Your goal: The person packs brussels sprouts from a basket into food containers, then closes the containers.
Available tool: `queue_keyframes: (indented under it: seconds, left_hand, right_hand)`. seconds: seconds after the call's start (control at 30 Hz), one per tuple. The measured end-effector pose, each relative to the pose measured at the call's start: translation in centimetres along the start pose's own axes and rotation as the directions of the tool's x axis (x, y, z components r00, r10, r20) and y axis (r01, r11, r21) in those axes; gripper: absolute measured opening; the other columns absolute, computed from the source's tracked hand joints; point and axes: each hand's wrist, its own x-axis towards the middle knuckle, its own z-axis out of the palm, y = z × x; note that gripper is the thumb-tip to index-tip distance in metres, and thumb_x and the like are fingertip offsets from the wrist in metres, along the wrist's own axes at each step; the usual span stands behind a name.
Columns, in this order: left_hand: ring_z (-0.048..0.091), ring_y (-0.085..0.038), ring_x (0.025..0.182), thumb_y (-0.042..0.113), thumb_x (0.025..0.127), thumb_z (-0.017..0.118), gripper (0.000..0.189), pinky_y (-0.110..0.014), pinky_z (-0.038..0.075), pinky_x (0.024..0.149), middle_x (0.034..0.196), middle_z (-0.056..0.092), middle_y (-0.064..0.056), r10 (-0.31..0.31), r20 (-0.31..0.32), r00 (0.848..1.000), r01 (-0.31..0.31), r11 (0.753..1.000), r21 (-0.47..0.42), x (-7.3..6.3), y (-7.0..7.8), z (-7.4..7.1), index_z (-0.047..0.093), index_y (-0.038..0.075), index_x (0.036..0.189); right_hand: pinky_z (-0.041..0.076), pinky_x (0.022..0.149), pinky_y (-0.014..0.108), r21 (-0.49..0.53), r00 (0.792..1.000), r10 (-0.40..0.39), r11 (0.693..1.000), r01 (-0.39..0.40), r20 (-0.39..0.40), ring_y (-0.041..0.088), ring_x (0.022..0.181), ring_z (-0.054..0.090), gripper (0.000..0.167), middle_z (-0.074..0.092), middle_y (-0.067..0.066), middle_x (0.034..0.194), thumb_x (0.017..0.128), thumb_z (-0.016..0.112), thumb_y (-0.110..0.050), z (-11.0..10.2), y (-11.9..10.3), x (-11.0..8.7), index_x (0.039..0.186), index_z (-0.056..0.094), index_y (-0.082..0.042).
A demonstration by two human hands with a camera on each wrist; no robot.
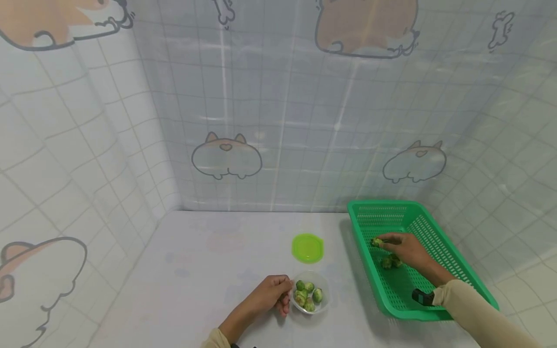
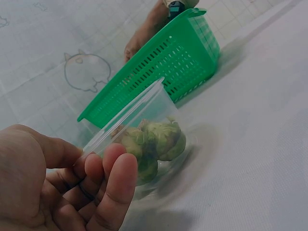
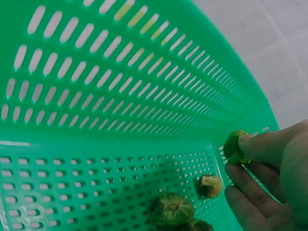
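A person's right hand (image 1: 409,249), at the right of the head view, pinches a Brussels sprout (image 3: 236,144) between thumb and fingers. The sprout sits at the fingertips, on the left side of that hand, over the inside of a green plastic basket (image 1: 417,315). In the right wrist view, it is at the right edge of the frame, with at least three loose sprouts (image 3: 172,209) on the basket floor to its lower left.

The left hand (image 1: 270,292), at the lower middle of the head view, holds the rim of a small clear tub (image 1: 324,290) with thumb and curled fingers. The tub lies directly to the right of this hand and contains several green sprouts (image 1: 309,304). Just above the tub in the frame, a round lime-green lid (image 1: 307,248) lies on the white worktop (image 1: 209,270). Behind, a pale curtain (image 1: 278,96) with a grid and cartoon dogs fills the upper frame.
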Motion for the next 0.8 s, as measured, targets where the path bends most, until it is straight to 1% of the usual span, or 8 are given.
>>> queue_keyframes:
  seconds: [0.2,0.33,0.43,0.53,0.67,0.8]
  left_hand:
    - [0.061,-0.013,0.053,0.026,0.106,0.054,0.036,-0.027,0.057,0.050,0.065,0.056,-0.003,0.002,0.005,1.000,-0.002,1.000,-0.002,-0.1,0.0,0.0,0.055,-0.001,0.081]
    - [0.061,-0.013,0.053,0.026,0.106,0.054,0.036,-0.027,0.057,0.050,0.064,0.056,-0.003,0.003,0.005,1.000,-0.003,1.000,-0.004,0.0,0.0,0.0,0.055,0.000,0.081]
    - [0.061,-0.013,0.053,0.026,0.105,0.054,0.036,-0.027,0.057,0.050,0.064,0.056,-0.003,-0.003,0.004,1.000,0.003,1.000,-0.009,0.1,-0.1,0.0,0.055,0.000,0.081]
    - [0.061,-0.013,0.053,0.026,0.105,0.054,0.036,-0.027,0.057,0.050,0.065,0.056,-0.003,-0.006,0.002,1.000,0.006,1.000,-0.013,0.1,-0.2,-0.1,0.055,-0.001,0.081]
    - [0.061,-0.014,0.053,0.026,0.106,0.054,0.036,-0.027,0.057,0.050,0.065,0.056,-0.003,-0.003,0.004,1.000,0.003,1.000,-0.015,0.2,-0.3,-0.1,0.055,-0.001,0.082]
    - [0.061,-0.014,0.053,0.027,0.106,0.053,0.037,-0.028,0.057,0.049,0.065,0.056,-0.003,0.003,0.007,1.000,-0.003,1.000,-0.012,0.2,-0.4,-0.2,0.056,-0.002,0.083]
  right_hand:
    - [0.053,0.093,0.055,0.066,1.000,0.030,0.997,-0.031,0.010,0.039,0.124,0.057,0.043,0.063,0.015,0.134,0.097,0.066,-0.041,-0.1,-0.7,-0.4,0.131,0.067,-0.013]
    - [0.052,0.095,0.056,0.096,0.999,0.048,0.994,-0.049,0.016,0.035,0.123,0.059,0.041,0.064,0.010,0.134,0.097,0.066,-0.044,0.1,-1.8,-1.0,0.129,0.068,-0.018]
    - [0.052,0.096,0.056,0.122,0.999,0.030,0.992,-0.032,0.014,0.032,0.120,0.062,0.040,0.066,0.009,0.132,0.097,0.067,-0.042,0.4,-2.6,-1.4,0.129,0.069,-0.018]
    - [0.051,0.098,0.056,0.153,1.000,0.020,0.988,-0.021,0.013,0.026,0.116,0.065,0.038,0.067,0.010,0.129,0.096,0.069,-0.038,0.7,-3.1,-1.6,0.128,0.069,-0.017]
    - [0.051,0.099,0.056,0.159,1.000,0.008,0.987,-0.009,0.010,0.018,0.112,0.066,0.038,0.068,0.010,0.128,0.096,0.069,-0.037,0.8,-3.5,-1.7,0.128,0.069,-0.017]
    - [0.050,0.100,0.056,0.164,1.000,-0.012,0.986,0.011,0.007,0.018,0.114,0.065,0.038,0.068,0.008,0.129,0.097,0.068,-0.039,0.8,-3.8,-1.8,0.129,0.069,-0.018]
